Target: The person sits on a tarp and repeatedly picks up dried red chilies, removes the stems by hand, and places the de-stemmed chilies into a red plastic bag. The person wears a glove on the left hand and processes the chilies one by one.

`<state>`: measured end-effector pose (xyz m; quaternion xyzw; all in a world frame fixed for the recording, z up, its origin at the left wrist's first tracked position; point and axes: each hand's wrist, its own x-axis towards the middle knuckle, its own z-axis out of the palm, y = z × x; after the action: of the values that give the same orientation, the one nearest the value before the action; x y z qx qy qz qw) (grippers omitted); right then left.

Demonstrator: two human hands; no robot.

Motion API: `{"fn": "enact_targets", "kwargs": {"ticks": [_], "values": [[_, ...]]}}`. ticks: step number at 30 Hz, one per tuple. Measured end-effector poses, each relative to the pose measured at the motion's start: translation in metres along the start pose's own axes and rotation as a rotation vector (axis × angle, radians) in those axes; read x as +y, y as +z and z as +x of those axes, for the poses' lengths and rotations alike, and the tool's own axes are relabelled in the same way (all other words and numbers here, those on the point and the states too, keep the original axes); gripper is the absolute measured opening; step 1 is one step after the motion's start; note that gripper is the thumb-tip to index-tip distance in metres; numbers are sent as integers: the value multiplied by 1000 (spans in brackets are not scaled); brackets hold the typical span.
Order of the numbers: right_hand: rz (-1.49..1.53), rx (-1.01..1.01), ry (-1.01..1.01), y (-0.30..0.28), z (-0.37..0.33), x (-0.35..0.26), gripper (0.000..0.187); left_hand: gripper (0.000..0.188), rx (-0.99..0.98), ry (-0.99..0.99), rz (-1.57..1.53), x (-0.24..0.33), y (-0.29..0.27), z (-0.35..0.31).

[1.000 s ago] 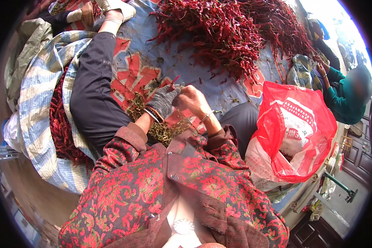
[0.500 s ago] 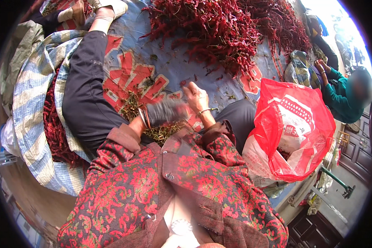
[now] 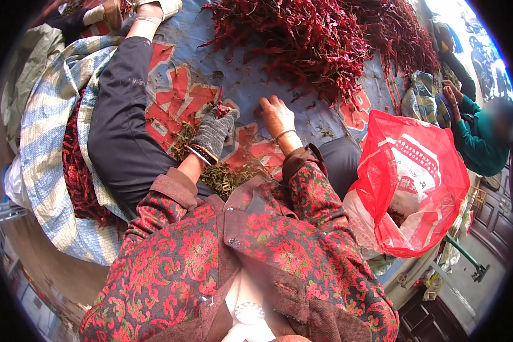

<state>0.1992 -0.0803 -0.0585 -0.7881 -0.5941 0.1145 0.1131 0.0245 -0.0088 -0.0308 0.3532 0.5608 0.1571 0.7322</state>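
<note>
My left hand [image 3: 214, 132], in a grey knit glove, is closed around a few dried red chillies [image 3: 219, 106] whose ends stick out past the fingers. Below its wrist lies a heap of dry greenish-brown stems [image 3: 221, 178], between my legs. Bare and palm down, my right hand [image 3: 279, 118] hovers over or rests on the blue printed sheet [image 3: 245, 88]; its fingers are somewhat bent and apart, and no object shows in them. Beyond it rises a large pile of dried red chillies [image 3: 308, 43].
A red and white plastic bag [image 3: 376, 165] stands open on the right. To the left, a blue-and-white striped woven sack [image 3: 45, 148] holds more red chillies [image 3: 77, 165]. Another person in a green top [image 3: 481, 139] sits at the far right.
My hands have moved apart: the gloved left one went left and slightly forward with the chillies, the right one slightly right. The view has shifted a little.
</note>
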Motion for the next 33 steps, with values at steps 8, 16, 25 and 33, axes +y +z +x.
{"fn": "enact_targets", "kwargs": {"ticks": [8, 16, 25, 33], "values": [[782, -155, 240, -27, -23, -11, 15, 7, -222, -125, -118, -3, 4, -12], [701, -385, 181, -40, -43, -1, 18, 9, -86, 64, -74, 3, 0, -5], [10, 12, 359, 3, -4, 27, 29, 5, -60, 39, 37, -1, 7, -6], [457, -124, 159, -83, -43, -24, 16, 18, -744, 865, 408, 103, 162, -110]]}}
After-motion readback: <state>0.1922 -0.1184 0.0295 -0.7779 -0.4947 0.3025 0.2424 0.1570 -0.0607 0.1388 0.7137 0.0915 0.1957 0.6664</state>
